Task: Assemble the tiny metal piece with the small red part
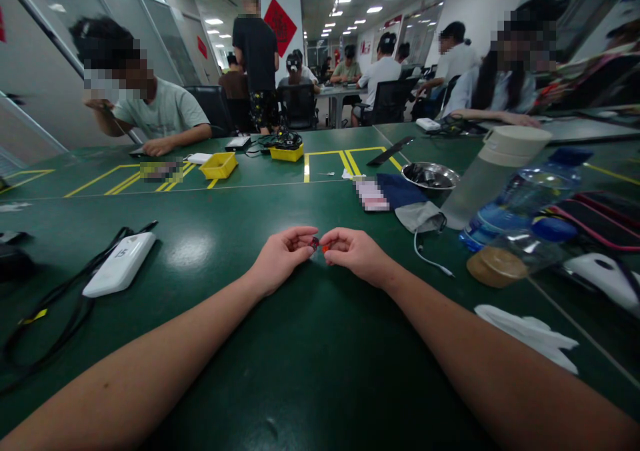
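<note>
Over the middle of the green table, both hands meet almost fingertip to fingertip. My left hand point(283, 256) is closed in a pinch on a small dark red piece point(315, 243). Opposite it, my right hand point(359, 256) pinches a small orange piece point(325, 248). The two pieces are very close together; whether they touch I cannot tell. Fingers cover most of both, and they are too small to show their kind.
To the left lies a white box-shaped device point(123, 264) with a black cable. Bottles point(530, 191), a metal bowl point(431, 175), a blue and grey pouch point(410, 201) and white gloves point(527, 334) lie right. Yellow trays point(219, 166) stand farther back. People sit across the table.
</note>
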`<state>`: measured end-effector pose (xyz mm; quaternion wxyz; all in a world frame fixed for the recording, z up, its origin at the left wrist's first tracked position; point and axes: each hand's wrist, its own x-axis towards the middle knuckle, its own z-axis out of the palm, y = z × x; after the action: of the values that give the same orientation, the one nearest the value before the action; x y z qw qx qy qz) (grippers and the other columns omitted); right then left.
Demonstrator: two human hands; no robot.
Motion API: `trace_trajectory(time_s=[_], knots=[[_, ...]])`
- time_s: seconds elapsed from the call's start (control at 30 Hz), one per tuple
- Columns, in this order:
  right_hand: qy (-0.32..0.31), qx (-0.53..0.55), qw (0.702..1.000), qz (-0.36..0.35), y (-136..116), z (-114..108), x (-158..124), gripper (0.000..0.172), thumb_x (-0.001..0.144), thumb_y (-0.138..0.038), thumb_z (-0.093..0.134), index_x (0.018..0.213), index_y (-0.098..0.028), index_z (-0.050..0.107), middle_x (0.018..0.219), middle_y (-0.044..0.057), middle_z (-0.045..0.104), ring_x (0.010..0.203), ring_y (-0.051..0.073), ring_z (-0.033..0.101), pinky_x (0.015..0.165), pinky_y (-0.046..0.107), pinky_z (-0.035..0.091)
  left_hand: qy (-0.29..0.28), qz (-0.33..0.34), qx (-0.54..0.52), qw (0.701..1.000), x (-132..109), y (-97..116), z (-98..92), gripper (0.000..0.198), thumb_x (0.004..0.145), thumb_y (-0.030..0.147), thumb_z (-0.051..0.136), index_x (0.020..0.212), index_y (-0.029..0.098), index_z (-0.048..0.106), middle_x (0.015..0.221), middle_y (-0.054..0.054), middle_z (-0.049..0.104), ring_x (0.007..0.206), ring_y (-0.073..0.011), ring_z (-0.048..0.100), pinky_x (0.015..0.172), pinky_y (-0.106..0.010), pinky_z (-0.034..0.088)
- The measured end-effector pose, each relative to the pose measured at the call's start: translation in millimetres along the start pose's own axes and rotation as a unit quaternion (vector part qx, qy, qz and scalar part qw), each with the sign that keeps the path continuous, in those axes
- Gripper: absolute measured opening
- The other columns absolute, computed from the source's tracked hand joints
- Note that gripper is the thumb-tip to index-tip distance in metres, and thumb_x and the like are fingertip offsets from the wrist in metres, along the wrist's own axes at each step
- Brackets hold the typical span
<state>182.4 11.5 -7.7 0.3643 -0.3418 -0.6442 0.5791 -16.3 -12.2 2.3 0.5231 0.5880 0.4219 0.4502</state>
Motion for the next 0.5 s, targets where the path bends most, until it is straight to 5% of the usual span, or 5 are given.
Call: trace_trajectory(time_s=[0.23,0.5], knots=[[0.003,-0.002,1.0,-0.005,2.4,-0.1,0.7,0.021,0.072,-0.014,0.067,0.093,-0.017,0.066,0.072,-0.001,0.067,0.065,0.013,0.064,0.067,0.028,0.051,-0.024,-0.004,0.046,0.999,-0.5,0.3,1.0,0.023,0.078,0.02,0.066,0.1,0.015,0.063,0.088,-0.004,0.069,0.08,-0.014,0.064,0.078,-0.029,0.049],[0.01,0.02,1.0,-0.019,1.0,0.4,1.1,0.02,0.076,-0.02,0.066,0.096,-0.017,0.067,0.08,0.001,0.068,0.066,0.013,0.065,0.068,0.029,0.053,-0.017,0.0,0.091,0.996,0.4,2.5,0.9,0.035,0.078,0.021,0.066,0.112,0.016,0.063,0.085,-0.002,0.067,0.075,-0.0137,0.062,0.073,-0.028,0.048]])
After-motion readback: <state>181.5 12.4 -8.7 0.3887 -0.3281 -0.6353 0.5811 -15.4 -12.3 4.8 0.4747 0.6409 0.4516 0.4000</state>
